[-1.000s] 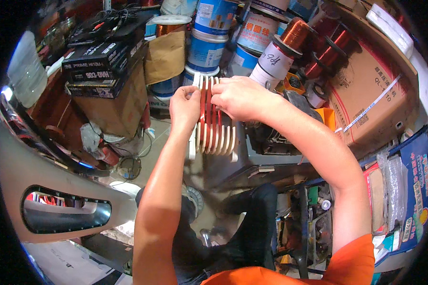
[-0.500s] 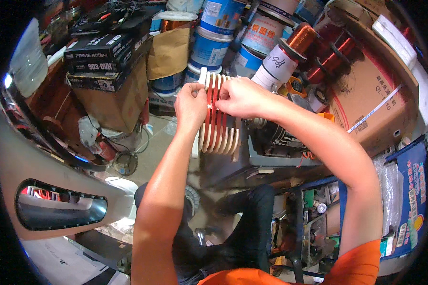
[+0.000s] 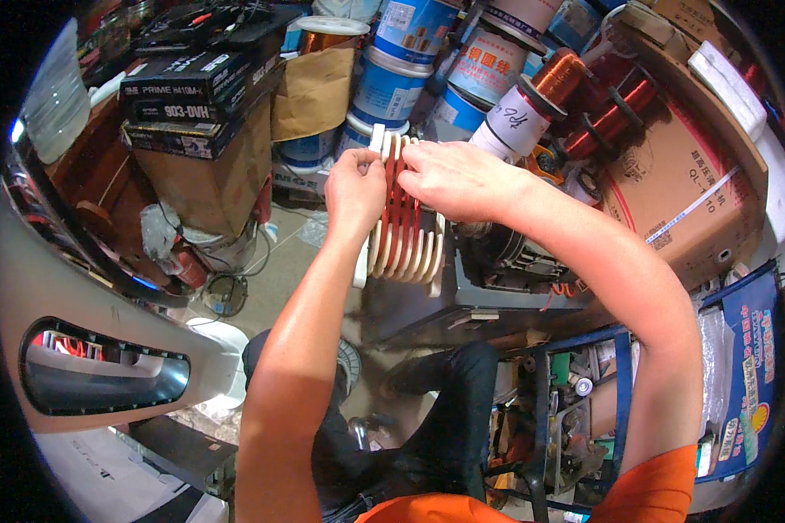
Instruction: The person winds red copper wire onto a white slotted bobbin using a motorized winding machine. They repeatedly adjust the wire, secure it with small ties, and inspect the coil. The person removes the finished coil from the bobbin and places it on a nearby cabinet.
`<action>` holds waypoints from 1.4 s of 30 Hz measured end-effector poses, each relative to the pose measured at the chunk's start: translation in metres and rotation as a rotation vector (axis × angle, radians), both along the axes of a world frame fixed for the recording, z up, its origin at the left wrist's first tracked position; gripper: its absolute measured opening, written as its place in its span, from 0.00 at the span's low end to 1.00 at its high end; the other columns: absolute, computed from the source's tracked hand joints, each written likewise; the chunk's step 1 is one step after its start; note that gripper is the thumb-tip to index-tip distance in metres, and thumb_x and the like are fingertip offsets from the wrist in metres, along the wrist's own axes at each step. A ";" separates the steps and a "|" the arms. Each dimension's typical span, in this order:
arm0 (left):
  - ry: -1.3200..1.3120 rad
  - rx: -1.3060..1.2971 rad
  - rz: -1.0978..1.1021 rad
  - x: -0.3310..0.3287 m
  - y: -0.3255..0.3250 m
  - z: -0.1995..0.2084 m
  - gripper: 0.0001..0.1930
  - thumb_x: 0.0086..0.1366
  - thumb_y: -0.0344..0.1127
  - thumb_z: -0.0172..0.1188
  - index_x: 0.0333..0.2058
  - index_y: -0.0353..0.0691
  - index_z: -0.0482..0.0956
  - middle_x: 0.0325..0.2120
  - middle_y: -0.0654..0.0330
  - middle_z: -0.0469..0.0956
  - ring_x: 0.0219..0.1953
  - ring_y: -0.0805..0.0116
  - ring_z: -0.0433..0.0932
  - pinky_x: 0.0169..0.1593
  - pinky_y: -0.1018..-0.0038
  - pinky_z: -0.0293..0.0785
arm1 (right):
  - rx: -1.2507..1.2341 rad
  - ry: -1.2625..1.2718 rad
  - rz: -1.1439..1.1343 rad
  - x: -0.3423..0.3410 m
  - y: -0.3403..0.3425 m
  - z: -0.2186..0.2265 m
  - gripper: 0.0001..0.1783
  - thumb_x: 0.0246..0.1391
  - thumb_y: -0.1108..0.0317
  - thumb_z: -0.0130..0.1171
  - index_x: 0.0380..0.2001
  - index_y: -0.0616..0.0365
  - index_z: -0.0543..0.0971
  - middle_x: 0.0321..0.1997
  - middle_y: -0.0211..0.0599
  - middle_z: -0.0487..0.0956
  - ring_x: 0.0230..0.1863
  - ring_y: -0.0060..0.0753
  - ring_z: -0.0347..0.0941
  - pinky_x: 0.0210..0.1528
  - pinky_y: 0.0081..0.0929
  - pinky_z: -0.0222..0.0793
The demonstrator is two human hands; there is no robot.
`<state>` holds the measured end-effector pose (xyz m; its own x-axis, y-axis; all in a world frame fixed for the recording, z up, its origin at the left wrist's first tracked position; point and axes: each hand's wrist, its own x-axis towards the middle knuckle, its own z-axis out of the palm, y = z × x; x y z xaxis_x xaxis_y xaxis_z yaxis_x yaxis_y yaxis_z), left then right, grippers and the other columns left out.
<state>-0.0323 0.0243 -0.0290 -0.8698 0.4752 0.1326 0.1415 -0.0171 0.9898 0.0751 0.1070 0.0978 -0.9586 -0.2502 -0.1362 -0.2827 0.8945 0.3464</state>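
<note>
A cream-white slotted winding former [image 3: 407, 253] stands in front of me, with several ribs at its near and far ends. Dark red enamelled copper wire [image 3: 399, 209] runs in strands lengthwise between those ribs. At the left side of the former, my left hand [image 3: 356, 190] has its fingers curled closed, thumb and fingertips pinched on the wire. My right hand [image 3: 459, 179] reaches over from the right, its fingers bent closed on the strands just opposite. It covers part of the former's far right side, and its fingertips are partly hidden.
Behind the former stand stacked blue wire tubs [image 3: 391, 91] and spools of copper wire [image 3: 615, 109]. Left are black boxes [image 3: 179, 96] on a carton. A dark machine cabinet [image 3: 427, 314] lies beneath the former, a large carton [image 3: 685, 187] at right, and a cluttered blue-framed rack [image 3: 576, 392] nearer.
My right hand has turned slightly, its back flatter and more to the view. My left hand keeps its pinch at the former's left side. The whole view has shifted a little.
</note>
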 end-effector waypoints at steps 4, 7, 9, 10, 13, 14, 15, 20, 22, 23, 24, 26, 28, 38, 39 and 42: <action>-0.021 -0.028 -0.020 0.002 0.000 0.003 0.11 0.60 0.36 0.59 0.38 0.36 0.80 0.30 0.50 0.83 0.36 0.56 0.82 0.44 0.65 0.75 | 0.100 -0.012 0.159 -0.001 0.010 0.004 0.04 0.48 0.71 0.54 0.27 0.61 0.73 0.34 0.40 0.72 0.38 0.41 0.73 0.39 0.37 0.72; -0.021 -0.032 -0.012 0.001 -0.002 0.004 0.11 0.60 0.36 0.59 0.38 0.36 0.81 0.31 0.50 0.83 0.37 0.56 0.82 0.45 0.64 0.75 | 0.115 0.054 0.299 0.001 0.017 0.005 0.03 0.46 0.70 0.55 0.25 0.58 0.73 0.32 0.39 0.72 0.37 0.38 0.73 0.37 0.35 0.71; -0.018 -0.046 -0.006 0.001 -0.003 0.005 0.11 0.60 0.35 0.59 0.38 0.36 0.81 0.31 0.50 0.83 0.37 0.55 0.82 0.45 0.64 0.75 | 0.113 0.099 0.343 0.000 0.018 0.004 0.03 0.46 0.70 0.55 0.25 0.56 0.73 0.31 0.37 0.71 0.37 0.37 0.73 0.36 0.34 0.71; -0.018 -0.045 -0.007 0.002 -0.003 0.006 0.11 0.60 0.35 0.59 0.38 0.37 0.81 0.31 0.50 0.83 0.37 0.55 0.82 0.45 0.64 0.75 | 0.116 0.111 0.342 0.001 0.016 0.005 0.02 0.46 0.70 0.55 0.25 0.55 0.73 0.30 0.36 0.71 0.37 0.36 0.73 0.36 0.34 0.70; -0.001 -0.044 -0.005 0.004 -0.003 0.008 0.11 0.60 0.35 0.59 0.38 0.37 0.81 0.31 0.50 0.83 0.38 0.55 0.82 0.45 0.64 0.75 | 0.139 0.085 0.201 0.001 0.013 0.003 0.05 0.49 0.68 0.55 0.24 0.56 0.75 0.28 0.37 0.74 0.35 0.39 0.75 0.36 0.35 0.71; 0.016 -0.041 0.000 0.005 -0.002 0.008 0.11 0.60 0.35 0.59 0.38 0.37 0.81 0.31 0.50 0.83 0.38 0.54 0.82 0.45 0.64 0.75 | 0.148 0.066 0.131 0.000 0.013 0.002 0.06 0.50 0.66 0.55 0.24 0.57 0.76 0.28 0.38 0.76 0.34 0.40 0.76 0.36 0.37 0.72; 0.033 -0.041 0.011 0.004 -0.003 0.007 0.10 0.60 0.35 0.59 0.38 0.37 0.81 0.32 0.49 0.83 0.38 0.54 0.82 0.45 0.64 0.75 | 0.062 0.059 -0.076 -0.001 0.007 -0.001 0.10 0.52 0.64 0.55 0.24 0.59 0.77 0.27 0.41 0.77 0.33 0.42 0.77 0.35 0.38 0.72; 0.041 -0.024 0.010 0.007 0.000 0.006 0.10 0.60 0.35 0.59 0.37 0.37 0.81 0.32 0.49 0.83 0.37 0.53 0.82 0.44 0.63 0.75 | -0.439 0.074 -0.730 0.000 0.009 -0.009 0.26 0.59 0.51 0.52 0.21 0.65 0.80 0.24 0.55 0.79 0.27 0.56 0.77 0.36 0.47 0.73; 0.040 -0.029 0.019 0.005 -0.002 0.004 0.10 0.60 0.35 0.58 0.37 0.37 0.81 0.31 0.49 0.83 0.37 0.53 0.82 0.44 0.63 0.75 | -0.381 -0.012 -0.799 -0.003 0.003 0.004 0.21 0.58 0.52 0.56 0.27 0.63 0.81 0.30 0.51 0.80 0.34 0.54 0.78 0.39 0.45 0.74; 0.044 -0.035 0.023 0.003 -0.003 0.004 0.10 0.60 0.35 0.58 0.37 0.37 0.81 0.31 0.49 0.83 0.37 0.53 0.82 0.44 0.63 0.75 | -0.375 0.040 -0.582 0.000 0.006 0.000 0.18 0.57 0.55 0.58 0.30 0.62 0.81 0.33 0.50 0.80 0.37 0.52 0.77 0.39 0.44 0.74; 0.051 -0.035 0.018 0.003 -0.002 0.004 0.10 0.60 0.35 0.58 0.37 0.36 0.81 0.31 0.49 0.83 0.37 0.53 0.82 0.44 0.63 0.75 | -0.362 0.097 -0.373 0.008 0.009 0.000 0.15 0.56 0.58 0.59 0.32 0.61 0.80 0.36 0.48 0.80 0.40 0.50 0.77 0.40 0.43 0.74; 0.056 -0.036 0.032 0.004 -0.003 0.004 0.10 0.60 0.35 0.58 0.37 0.36 0.81 0.30 0.49 0.83 0.37 0.53 0.82 0.44 0.63 0.75 | -0.301 0.063 -0.183 0.014 0.012 -0.001 0.12 0.50 0.68 0.63 0.39 0.56 0.78 0.42 0.42 0.76 0.48 0.46 0.74 0.42 0.40 0.73; 0.068 -0.040 0.038 0.003 -0.002 0.004 0.10 0.61 0.35 0.58 0.37 0.36 0.81 0.30 0.49 0.83 0.36 0.54 0.82 0.44 0.63 0.75 | -0.256 0.064 -0.088 0.012 0.015 -0.003 0.07 0.49 0.69 0.60 0.33 0.58 0.78 0.38 0.45 0.77 0.44 0.49 0.76 0.41 0.41 0.74; 0.092 -0.016 0.047 0.003 -0.001 0.001 0.10 0.59 0.33 0.58 0.36 0.35 0.80 0.31 0.50 0.82 0.36 0.56 0.82 0.44 0.64 0.75 | -0.233 0.141 -0.493 0.006 -0.007 -0.004 0.17 0.56 0.59 0.53 0.25 0.64 0.81 0.30 0.54 0.81 0.36 0.56 0.79 0.40 0.47 0.75; 0.097 -0.021 0.048 0.004 0.000 0.001 0.10 0.59 0.34 0.58 0.36 0.35 0.80 0.31 0.50 0.82 0.36 0.55 0.82 0.44 0.64 0.75 | -0.245 0.138 -0.654 0.005 -0.011 -0.005 0.20 0.58 0.57 0.53 0.25 0.64 0.82 0.30 0.56 0.81 0.35 0.57 0.79 0.40 0.48 0.75; 0.098 -0.002 0.044 0.004 0.001 0.001 0.10 0.60 0.34 0.58 0.36 0.35 0.80 0.31 0.49 0.82 0.36 0.55 0.82 0.44 0.65 0.76 | -0.261 0.225 -0.607 0.005 -0.011 -0.007 0.25 0.59 0.52 0.52 0.21 0.64 0.81 0.24 0.58 0.79 0.30 0.59 0.79 0.36 0.51 0.74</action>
